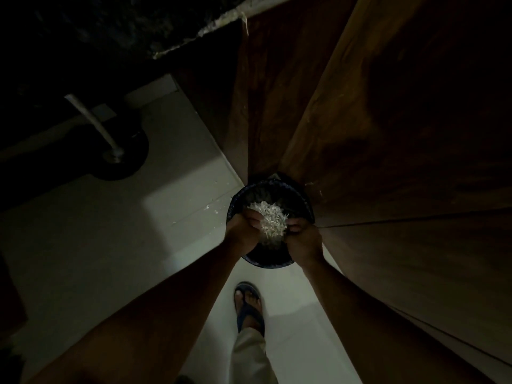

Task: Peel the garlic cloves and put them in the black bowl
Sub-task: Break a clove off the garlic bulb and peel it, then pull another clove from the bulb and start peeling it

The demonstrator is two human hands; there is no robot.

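Over a dark bin (270,260) on the floor, both arms reach down; left hand (243,231) and right hand (304,241) cup a pale heap of garlic peels (270,221) between curled fingers (294,227).

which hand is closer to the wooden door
Right. The right hand holds the peels over the bin on the side by the door; the left hand holds them on the far side.
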